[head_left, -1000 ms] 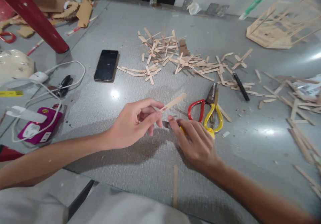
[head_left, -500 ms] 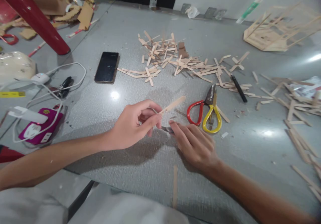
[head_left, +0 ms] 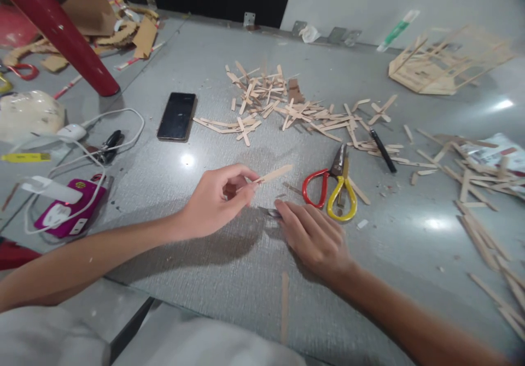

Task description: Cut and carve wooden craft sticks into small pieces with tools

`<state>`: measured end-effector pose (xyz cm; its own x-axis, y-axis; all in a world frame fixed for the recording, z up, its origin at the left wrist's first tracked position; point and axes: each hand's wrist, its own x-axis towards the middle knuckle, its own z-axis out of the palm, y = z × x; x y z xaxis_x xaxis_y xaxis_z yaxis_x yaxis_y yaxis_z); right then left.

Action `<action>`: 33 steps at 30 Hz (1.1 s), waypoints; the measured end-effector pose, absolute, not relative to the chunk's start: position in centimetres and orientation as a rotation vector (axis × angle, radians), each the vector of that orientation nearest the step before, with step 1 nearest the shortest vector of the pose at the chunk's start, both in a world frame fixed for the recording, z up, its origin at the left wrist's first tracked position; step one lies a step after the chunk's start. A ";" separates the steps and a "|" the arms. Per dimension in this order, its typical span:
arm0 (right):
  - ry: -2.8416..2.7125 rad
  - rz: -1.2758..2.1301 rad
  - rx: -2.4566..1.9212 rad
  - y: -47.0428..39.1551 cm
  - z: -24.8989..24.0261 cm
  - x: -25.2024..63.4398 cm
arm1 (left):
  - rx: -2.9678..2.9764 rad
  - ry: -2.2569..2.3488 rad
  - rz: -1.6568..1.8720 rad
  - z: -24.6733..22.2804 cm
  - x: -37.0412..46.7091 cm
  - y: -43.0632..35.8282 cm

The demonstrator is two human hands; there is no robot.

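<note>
Between thumb and fingers my left hand pinches a wooden craft stick, whose free end points up and right. My right hand is closed around a small knife, palm down over the table; only its thin grey blade shows, pointing left below the stick and apart from it. The handle is hidden under my fingers. Just beyond my right hand lie scissors with one red and one yellow handle. Another craft stick lies near the table's front edge.
A pile of craft sticks spreads across the middle, with more at the right. A phone, a purple power adapter with white cables and a red post stand left. A black pen and a stick frame are right.
My left hand and the stick have shifted slightly left. The blade has come apart from the left fingers and stick. The whole view has tilted a little.
</note>
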<state>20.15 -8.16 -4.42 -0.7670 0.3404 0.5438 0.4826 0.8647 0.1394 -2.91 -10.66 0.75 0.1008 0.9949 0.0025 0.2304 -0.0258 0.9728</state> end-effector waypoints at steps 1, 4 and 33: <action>-2.522 -0.370 -0.603 -8.1 -4.5 20.1 | 1.435 1.300 1.026 0.7 -3.0 -10.6; -2.516 -0.357 -0.618 -8.0 -4.5 19.8 | 1.428 1.293 1.037 0.5 -3.2 -10.4; -2.060 0.394 -0.652 -9.9 -0.5 18.4 | 1.150 1.020 0.968 1.9 -1.8 -12.4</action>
<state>18.37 -9.91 -0.46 -0.4460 0.5868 0.6759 0.2964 0.8093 -0.5071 -1.77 -12.43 1.90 0.2552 0.9588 -0.1252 -0.0751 0.1487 0.9860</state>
